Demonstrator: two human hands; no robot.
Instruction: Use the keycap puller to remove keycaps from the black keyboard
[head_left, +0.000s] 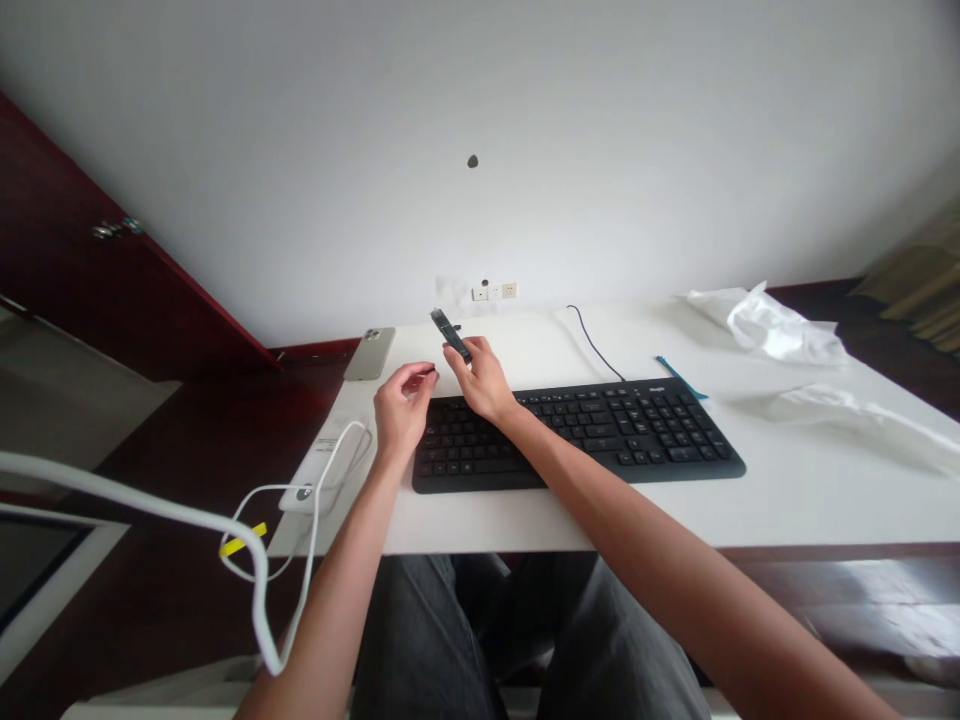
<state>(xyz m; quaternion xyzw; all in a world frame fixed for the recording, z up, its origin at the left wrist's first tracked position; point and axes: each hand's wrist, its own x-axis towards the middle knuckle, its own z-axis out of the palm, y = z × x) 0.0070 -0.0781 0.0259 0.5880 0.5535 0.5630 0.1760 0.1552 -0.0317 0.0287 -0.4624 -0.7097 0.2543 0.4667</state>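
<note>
In my right hand (484,385) is a slim black stick-like tool (450,334) with a paler, clear-looking tip. It points up and to the left above the keyboard's upper left corner; its exact kind is not clear. My left hand (407,398) is just left of it, thumb and fingers pinched around a small dark piece (429,372) that is mostly hidden. A black wired keyboard (600,440) lies flat on the white table (480,525), beneath my right hand and forearm. Beyond my right hand, a small black object (457,327) rests on the table.
A phone (371,353) lies at the left back, with a white power strip (315,470) and white cable (261,590) nearer me. A blue strip (681,377) and crumpled white plastic bags (780,325) are on the right. Wall sockets (495,292) sit behind the table.
</note>
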